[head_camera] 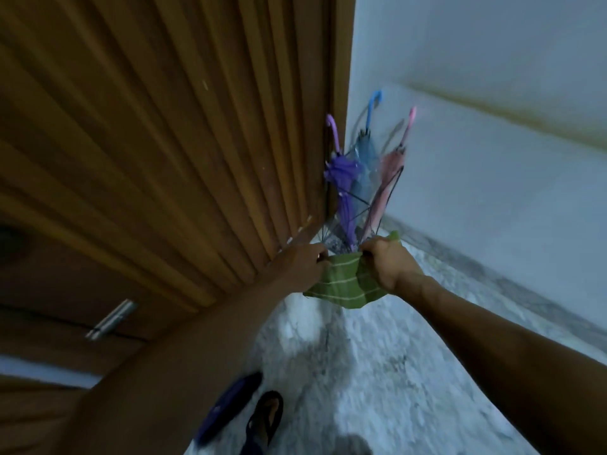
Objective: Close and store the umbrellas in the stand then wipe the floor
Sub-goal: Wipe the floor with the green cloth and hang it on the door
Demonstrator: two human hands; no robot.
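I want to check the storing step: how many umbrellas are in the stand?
3, all closed: purple umbrella nearest the door, blue umbrella behind it, pink umbrella on the right. None seems hidden.

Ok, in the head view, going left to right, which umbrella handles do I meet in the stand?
Purple curved handle → blue curved handle → pink curved handle, all closed umbrellas standing in the corner beside the ribbed wooden door.

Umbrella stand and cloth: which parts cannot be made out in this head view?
- Stand: base hidden behind both hands and the cloth.
- Left hand: fingers hidden behind the cloth's edge.
- Right hand: fingers curled out of sight.
- Floor: motion blur; wet spots cannot be told.
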